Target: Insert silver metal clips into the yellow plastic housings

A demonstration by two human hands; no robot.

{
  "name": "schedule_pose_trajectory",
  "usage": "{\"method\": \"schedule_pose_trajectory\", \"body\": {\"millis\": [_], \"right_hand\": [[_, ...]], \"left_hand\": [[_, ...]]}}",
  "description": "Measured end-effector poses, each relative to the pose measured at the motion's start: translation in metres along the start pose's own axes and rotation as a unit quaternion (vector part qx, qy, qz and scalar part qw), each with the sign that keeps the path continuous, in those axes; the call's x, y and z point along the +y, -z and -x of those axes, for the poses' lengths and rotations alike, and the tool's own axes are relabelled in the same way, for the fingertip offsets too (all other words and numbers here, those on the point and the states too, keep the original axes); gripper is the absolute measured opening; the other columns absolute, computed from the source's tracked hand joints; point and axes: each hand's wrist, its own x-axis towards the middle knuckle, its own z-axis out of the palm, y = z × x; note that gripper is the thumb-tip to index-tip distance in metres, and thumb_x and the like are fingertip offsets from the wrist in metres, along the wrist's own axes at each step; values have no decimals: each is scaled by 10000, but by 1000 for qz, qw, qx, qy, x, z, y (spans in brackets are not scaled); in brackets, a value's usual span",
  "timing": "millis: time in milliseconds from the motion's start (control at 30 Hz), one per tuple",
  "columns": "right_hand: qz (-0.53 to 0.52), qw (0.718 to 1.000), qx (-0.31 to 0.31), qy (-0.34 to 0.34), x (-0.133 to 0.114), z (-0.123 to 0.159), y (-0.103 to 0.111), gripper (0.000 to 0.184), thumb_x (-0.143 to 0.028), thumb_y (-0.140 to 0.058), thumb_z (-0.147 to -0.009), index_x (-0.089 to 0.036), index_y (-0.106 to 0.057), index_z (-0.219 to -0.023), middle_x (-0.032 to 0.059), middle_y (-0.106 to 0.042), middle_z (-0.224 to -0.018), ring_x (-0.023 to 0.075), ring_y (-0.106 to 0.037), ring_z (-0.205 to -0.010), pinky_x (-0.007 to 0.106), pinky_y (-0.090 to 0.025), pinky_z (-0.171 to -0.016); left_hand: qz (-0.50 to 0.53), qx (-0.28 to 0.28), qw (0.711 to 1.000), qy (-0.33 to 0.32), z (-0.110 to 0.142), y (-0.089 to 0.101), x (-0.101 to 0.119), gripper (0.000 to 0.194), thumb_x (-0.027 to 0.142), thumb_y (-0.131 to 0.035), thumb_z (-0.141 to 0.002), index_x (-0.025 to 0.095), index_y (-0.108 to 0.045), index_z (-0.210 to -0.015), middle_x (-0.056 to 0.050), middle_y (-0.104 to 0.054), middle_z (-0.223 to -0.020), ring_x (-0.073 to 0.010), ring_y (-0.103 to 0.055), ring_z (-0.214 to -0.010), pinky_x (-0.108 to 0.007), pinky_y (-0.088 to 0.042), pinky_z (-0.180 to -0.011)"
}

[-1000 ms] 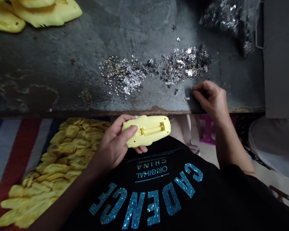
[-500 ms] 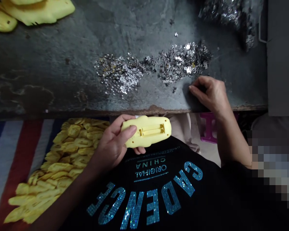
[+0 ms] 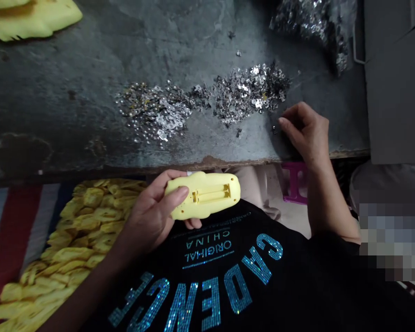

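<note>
My left hand (image 3: 155, 210) grips a yellow plastic casing (image 3: 212, 203), thumb on top and fingers underneath, just below the table's near edge. The casing has an oblong battery compartment facing up and small holes near its ends. Over the table, my right hand (image 3: 307, 131) is closed, thumb and fingertips pinched together; whether a small piece is between them I cannot make out. Beside those fingertips lies a tiny metal piece (image 3: 275, 130). Left of this hand are a pile of small metal clips (image 3: 242, 94) and another pile of shiny metal contacts (image 3: 159, 110).
Many yellow casings (image 3: 90, 216) are heaped at the lower left by a striped sheet (image 3: 12, 230). Larger yellow parts (image 3: 38, 20) sit at the table's far left. A clear bag of metal pieces (image 3: 307, 20) and a grey box (image 3: 397, 92) stand right. Below is a pink stool (image 3: 295, 182).
My right hand moved left over a loose metal piece, which no longer shows there, then drew back slightly; a tiny piece now shows by its fingertips. My left hand keeps hold of the casing.
</note>
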Motion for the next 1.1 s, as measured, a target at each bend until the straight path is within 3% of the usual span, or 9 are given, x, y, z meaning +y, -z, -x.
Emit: {"method": "schedule_pose_trajectory", "body": {"millis": [100,267,367,467,633,800,1100], "right_hand": [[-18,999,27,24,0,15,4,145,-393,-727,-1057,-281,-791,-992,23,-817,-946,247,-734,-871,422,-552,-870],[6,999,-29,34,0,23,0,148,-378,-787,-1033,-279,-861,-1114,63,-836,-1088,291,-769,-981,460,-557,-923],[-5,999,-24,43,-4,22,-2,71,-326,-803,-1036,-294,-864,-1054,61,-838,-1060,300,-778,-969,485,-570,-936],[-84,993,-18,77,-26,31,-1,34,-296,-849,-1039,-319,-871,-1027,41,-862,-1002,296,-804,-935,476,-603,-901],[-203,967,-71,134,-79,60,4,57,-322,-877,-1056,-351,-893,-1103,13,-906,-1006,260,-835,-842,443,-674,-794],[-194,968,-81,139,-109,72,3,82,-307,-847,-1070,-364,-896,-1102,27,-908,-992,285,-843,-849,497,-704,-793],[-127,967,-60,213,-128,82,5,218,-184,-838,-1059,-368,-879,-1168,20,-902,-1025,281,-858,-909,483,-717,-832]], "left_hand": [[1,4,1000,3,-2,-4,4,572,478,-1007,-840,266,-588,-1167,-8,-847,-853,-262,-784,-498,-311,-616,-403],[5,11,1000,2,-5,-16,12,603,447,-1029,-791,256,-564,-1124,-6,-862,-853,-258,-769,-458,-303,-600,-387],[6,-3,1000,-22,-2,-24,16,544,448,-998,-837,244,-577,-1114,-19,-867,-851,-249,-777,-466,-264,-571,-374],[5,-29,998,-48,3,-32,16,452,432,-942,-898,231,-578,-1075,-26,-852,-817,-228,-778,-472,-233,-555,-376],[-8,-32,997,-71,11,-33,9,391,446,-853,-991,250,-519,-1042,-26,-844,-811,-238,-809,-522,-225,-544,-373],[-34,-43,994,-98,23,-28,3,410,471,-842,-1023,263,-493,-1068,-15,-844,-842,-264,-830,-550,-247,-564,-380],[-9,-45,990,-132,38,-29,1,416,476,-847,-1036,264,-492,-1073,-13,-865,-879,-246,-846,-574,-217,-576,-411]]}}
